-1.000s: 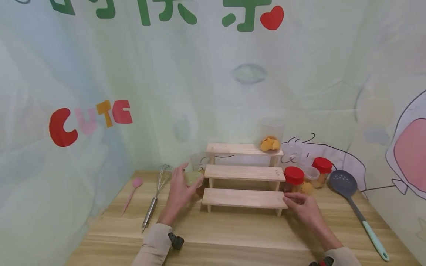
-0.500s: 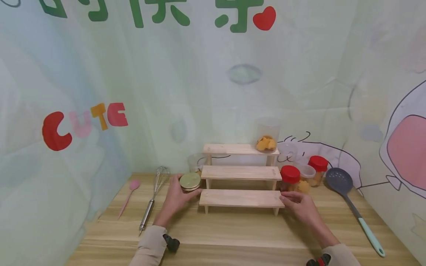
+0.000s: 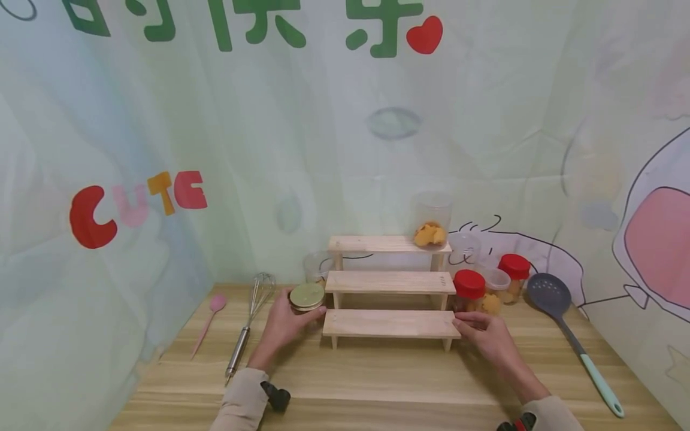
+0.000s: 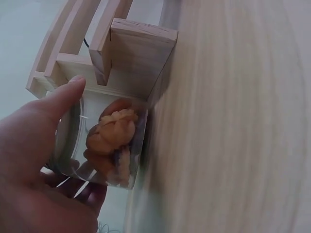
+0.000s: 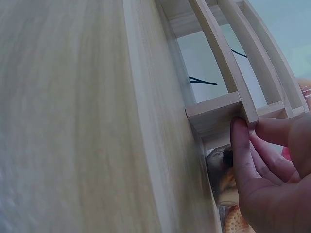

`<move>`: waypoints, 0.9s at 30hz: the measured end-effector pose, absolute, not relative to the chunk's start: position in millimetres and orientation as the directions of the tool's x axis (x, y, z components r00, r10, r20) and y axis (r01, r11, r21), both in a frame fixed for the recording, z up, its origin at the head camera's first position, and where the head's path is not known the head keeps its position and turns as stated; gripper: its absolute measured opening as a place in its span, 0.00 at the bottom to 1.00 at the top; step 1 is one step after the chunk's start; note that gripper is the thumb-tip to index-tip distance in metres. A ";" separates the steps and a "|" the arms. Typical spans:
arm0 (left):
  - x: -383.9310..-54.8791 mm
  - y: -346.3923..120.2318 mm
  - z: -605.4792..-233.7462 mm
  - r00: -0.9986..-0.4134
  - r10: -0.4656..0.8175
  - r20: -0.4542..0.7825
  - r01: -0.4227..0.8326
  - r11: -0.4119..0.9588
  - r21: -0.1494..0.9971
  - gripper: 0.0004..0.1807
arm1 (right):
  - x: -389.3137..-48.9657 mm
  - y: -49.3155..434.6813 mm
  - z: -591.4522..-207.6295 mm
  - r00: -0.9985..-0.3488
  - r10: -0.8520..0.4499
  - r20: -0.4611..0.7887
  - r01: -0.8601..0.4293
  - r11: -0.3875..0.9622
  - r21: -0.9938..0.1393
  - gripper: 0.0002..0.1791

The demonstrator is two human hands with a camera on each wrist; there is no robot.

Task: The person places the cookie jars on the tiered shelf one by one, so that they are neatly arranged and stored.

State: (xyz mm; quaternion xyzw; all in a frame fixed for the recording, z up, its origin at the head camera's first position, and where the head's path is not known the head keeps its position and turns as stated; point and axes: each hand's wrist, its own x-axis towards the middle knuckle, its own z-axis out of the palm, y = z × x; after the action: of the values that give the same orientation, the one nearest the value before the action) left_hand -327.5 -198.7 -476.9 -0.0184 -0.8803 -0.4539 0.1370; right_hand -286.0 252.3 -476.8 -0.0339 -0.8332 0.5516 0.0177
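My left hand [image 3: 281, 323] grips a clear jar [image 4: 109, 141] with a greenish-gold lid [image 3: 307, 297], just left of a three-tier wooden shelf [image 3: 390, 323]. Thumb and fingers curl round the jar near its lid in the left wrist view, and brown cookies [image 4: 112, 131] show through its wall. The jar stands upright, its base close at the table. At the shelf's right end, my right hand [image 3: 485, 338] pinches the lowest board's corner between thumb and fingers, as the right wrist view shows [image 5: 272, 170].
A clear container with yellow pieces [image 3: 430, 233] stands on the top tier's right end. Right of the shelf are red-lidded jars [image 3: 469, 285] and an open tub [image 3: 495, 280], then a slotted skimmer [image 3: 550, 291]. A whisk [image 3: 242, 341] and pink spoon [image 3: 207, 323] lie left.
The left hand has brought the jar down and toward me beside the shelf, its lid now level and facing up. The right hand keeps its pinch on the board. The head view shifts slightly.
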 end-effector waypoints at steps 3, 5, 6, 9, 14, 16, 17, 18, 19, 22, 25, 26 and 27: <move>-326.4 -200.2 -470.8 -0.965 -0.092 0.246 0.154 0.562 0.813 0.53 | -285.9 252.3 -475.8 -0.997 0.076 -0.010 0.039 0.387 -0.921 0.24; -325.9 -201.6 -465.7 -0.964 -0.094 0.250 0.161 0.541 0.826 0.54 | -285.9 252.2 -475.0 -0.997 0.078 -0.011 0.041 0.389 -0.920 0.24; -325.8 -202.2 -463.2 -0.961 -0.098 0.257 0.168 0.533 0.829 0.55 | -286.3 252.3 -474.6 -0.997 0.078 -0.010 0.040 0.389 -0.920 0.24; -327.0 -202.2 -456.1 -0.949 -0.131 0.286 0.190 0.486 0.853 0.55 | -287.0 252.5 -473.8 -0.997 0.078 -0.007 0.037 0.392 -0.919 0.24; -327.0 -193.0 -443.1 -0.915 -0.205 0.347 0.247 0.395 0.885 0.54 | -287.7 253.0 -472.6 -0.996 0.085 0.008 0.027 0.401 -0.916 0.24; -325.6 -187.6 -438.2 -0.898 -0.236 0.371 0.267 0.378 0.886 0.54 | -288.0 253.1 -472.5 -0.996 0.084 0.013 0.022 0.403 -0.915 0.24; -324.6 -184.8 -435.8 -0.889 -0.251 0.383 0.275 0.375 0.885 0.55 | -288.4 253.2 -472.6 -0.996 0.084 0.013 0.022 0.403 -0.915 0.24; -323.9 -182.1 -433.7 -0.879 -0.267 0.395 0.285 0.371 0.884 0.55 | -288.7 253.0 -472.8 -0.997 0.081 0.014 0.020 0.402 -0.915 0.23; -322.7 -179.4 -431.6 -0.868 -0.282 0.409 0.297 0.367 0.882 0.55 | -289.1 252.9 -473.2 -0.997 0.082 0.013 0.021 0.400 -0.916 0.23; -319.6 -172.2 -426.5 -0.835 -0.326 0.444 0.331 0.348 0.877 0.54 | -288.7 252.1 -475.0 -0.997 0.074 0.015 0.017 0.409 -0.912 0.22; -318.4 -163.4 -420.1 -0.810 -0.350 0.470 0.374 0.309 0.875 0.52 | -288.1 251.4 -477.4 -0.997 0.081 0.021 0.014 0.408 -0.913 0.21; -318.9 -159.9 -417.6 -0.804 -0.351 0.479 0.390 0.296 0.872 0.51 | -287.6 251.3 -478.1 -0.996 0.080 0.024 0.011 0.408 -0.913 0.21; -319.5 -155.9 -414.7 -0.800 -0.348 0.488 0.406 0.284 0.869 0.50 | -287.7 251.3 -478.6 -0.996 0.080 0.031 0.004 0.407 -0.913 0.21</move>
State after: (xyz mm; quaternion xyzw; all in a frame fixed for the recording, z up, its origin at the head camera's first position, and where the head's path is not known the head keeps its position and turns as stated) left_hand -319.5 -155.9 -414.7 -0.0198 -0.7366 -0.5980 0.3152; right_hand -287.7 251.3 -478.6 -0.0251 -0.8380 0.5439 0.0346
